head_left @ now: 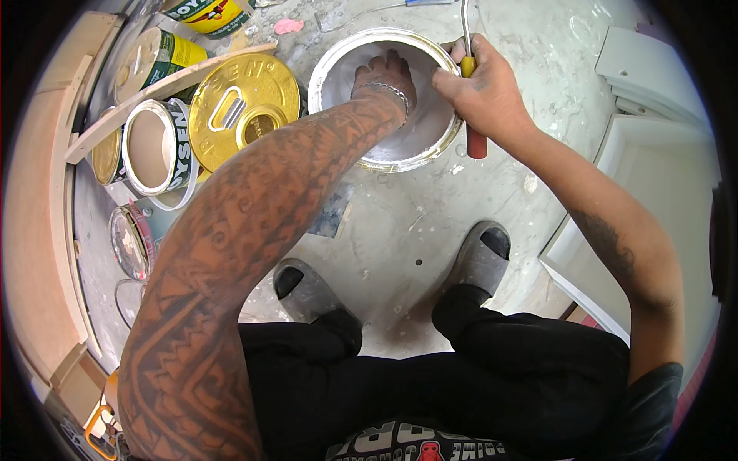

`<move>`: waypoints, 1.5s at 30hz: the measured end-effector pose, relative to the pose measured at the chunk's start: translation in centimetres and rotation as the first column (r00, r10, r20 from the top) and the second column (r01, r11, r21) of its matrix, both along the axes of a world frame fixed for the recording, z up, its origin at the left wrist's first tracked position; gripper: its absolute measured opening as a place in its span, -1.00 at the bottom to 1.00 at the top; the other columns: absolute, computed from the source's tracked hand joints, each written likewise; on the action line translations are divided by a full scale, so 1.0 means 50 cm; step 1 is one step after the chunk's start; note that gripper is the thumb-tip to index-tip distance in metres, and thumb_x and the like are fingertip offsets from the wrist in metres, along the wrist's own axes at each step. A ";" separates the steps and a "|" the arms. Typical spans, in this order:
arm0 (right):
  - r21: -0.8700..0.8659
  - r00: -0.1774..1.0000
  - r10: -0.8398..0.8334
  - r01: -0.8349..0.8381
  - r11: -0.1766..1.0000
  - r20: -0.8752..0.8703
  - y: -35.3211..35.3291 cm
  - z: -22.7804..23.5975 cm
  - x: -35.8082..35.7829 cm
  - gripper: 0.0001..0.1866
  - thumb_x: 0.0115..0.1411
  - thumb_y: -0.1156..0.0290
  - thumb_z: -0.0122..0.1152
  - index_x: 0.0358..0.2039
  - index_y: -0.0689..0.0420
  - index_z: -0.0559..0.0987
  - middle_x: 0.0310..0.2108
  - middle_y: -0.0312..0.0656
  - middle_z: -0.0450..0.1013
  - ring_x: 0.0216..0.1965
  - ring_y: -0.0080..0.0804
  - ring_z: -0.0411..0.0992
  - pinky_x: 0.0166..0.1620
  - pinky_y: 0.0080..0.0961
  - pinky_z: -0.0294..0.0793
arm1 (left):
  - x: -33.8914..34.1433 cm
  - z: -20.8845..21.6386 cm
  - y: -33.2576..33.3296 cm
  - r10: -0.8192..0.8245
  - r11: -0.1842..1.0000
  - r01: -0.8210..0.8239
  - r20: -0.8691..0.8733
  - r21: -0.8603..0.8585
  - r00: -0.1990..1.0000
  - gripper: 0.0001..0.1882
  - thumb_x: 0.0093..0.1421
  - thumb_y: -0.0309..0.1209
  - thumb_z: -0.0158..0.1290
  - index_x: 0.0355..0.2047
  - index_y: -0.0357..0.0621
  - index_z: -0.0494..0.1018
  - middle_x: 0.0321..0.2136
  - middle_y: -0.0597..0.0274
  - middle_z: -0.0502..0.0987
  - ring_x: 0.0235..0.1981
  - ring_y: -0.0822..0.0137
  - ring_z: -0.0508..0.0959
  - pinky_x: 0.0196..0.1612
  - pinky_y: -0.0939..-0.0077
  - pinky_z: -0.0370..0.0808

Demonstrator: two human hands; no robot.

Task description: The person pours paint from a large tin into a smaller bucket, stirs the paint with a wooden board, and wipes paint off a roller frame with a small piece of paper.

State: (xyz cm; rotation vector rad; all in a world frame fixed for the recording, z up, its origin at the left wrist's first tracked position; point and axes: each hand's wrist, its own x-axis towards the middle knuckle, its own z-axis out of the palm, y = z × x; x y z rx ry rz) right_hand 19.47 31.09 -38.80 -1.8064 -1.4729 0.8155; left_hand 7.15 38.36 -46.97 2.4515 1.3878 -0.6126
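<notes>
A large round pail (pixel 317 84) with a pale, paint-smeared rim stands on the floor in front of me. Inside it is my left hand (pixel 387 75), a chain bracelet at its wrist. The fingers look stretched out toward the far inner wall, their tips partly hidden. My right hand (pixel 490 91) is closed at the pail's right rim, with the thumb on the edge. It also grips what looks like a paint roller handle (pixel 477 144), red at the lower end with a yellow collar and a bent metal rod running up out of view.
Left of the pail are a gold lid (pixel 207 115), an opened paint can (pixel 151 146) and other green-and-yellow cans (pixel 165 61). A wooden strip (pixel 154 91) slants across them. White drawer-like boxes (pixel 653 154) stand at right. My sandalled feet (pixel 480 257) are below the pail.
</notes>
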 end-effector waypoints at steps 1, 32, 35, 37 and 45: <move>0.000 1.000 0.002 -0.002 1.000 0.004 -0.001 -0.002 0.002 -0.73 0.11 0.35 0.28 -0.29 0.16 0.38 -0.53 -0.22 0.42 -0.54 -0.51 0.41 -0.40 -0.48 0.48 | -0.003 -0.003 0.006 -0.038 0.999 0.038 0.031 -0.010 0.999 -0.30 0.14 -0.26 0.17 0.29 -0.15 0.29 0.43 0.14 0.07 0.38 0.04 0.18 0.23 0.08 0.29; -0.013 1.000 -0.009 0.010 1.000 0.028 0.009 -0.012 0.023 -0.73 0.13 0.31 0.28 -0.28 0.17 0.41 -0.52 -0.23 0.42 -0.53 -0.52 0.40 -0.37 -0.48 0.48 | -0.004 0.047 -0.006 -0.186 0.937 0.160 -0.056 -0.311 0.981 -0.55 0.15 -0.31 0.10 0.06 -0.12 0.55 0.10 0.04 0.55 0.10 0.05 0.57 0.09 0.11 0.52; -0.002 0.999 -0.002 0.002 1.000 0.032 0.014 -0.013 0.029 -0.73 0.13 0.31 0.28 -0.29 0.16 0.40 -0.52 -0.23 0.41 -0.53 -0.52 0.40 -0.36 -0.48 0.48 | -0.013 0.016 -0.005 -0.162 0.929 0.163 0.033 -0.331 0.986 -0.58 0.31 -0.15 -0.06 0.03 -0.02 0.60 0.08 0.06 0.56 0.08 0.06 0.59 0.09 0.14 0.51; -0.003 1.000 -0.004 0.004 1.000 0.024 0.017 -0.012 0.027 -0.73 0.13 0.31 0.28 -0.30 0.16 0.40 -0.52 -0.23 0.41 -0.52 -0.52 0.40 -0.36 -0.48 0.48 | -0.020 -0.004 0.003 -0.216 0.919 0.210 0.021 -0.333 0.976 -0.58 0.33 -0.15 -0.09 0.02 -0.05 0.59 0.03 0.06 0.59 0.04 0.10 0.61 0.06 0.15 0.54; -0.097 0.997 -0.038 0.032 0.995 -0.060 0.020 -0.010 0.032 -0.74 0.13 0.35 0.27 -0.33 0.14 0.36 -0.55 -0.23 0.40 -0.56 -0.52 0.40 -0.40 -0.47 0.46 | 0.006 0.042 0.013 -0.254 0.900 0.191 -0.114 -0.392 0.961 -0.61 0.01 -0.47 0.21 -0.09 -0.21 0.62 -0.13 -0.03 0.66 -0.07 0.00 0.66 -0.07 0.14 0.61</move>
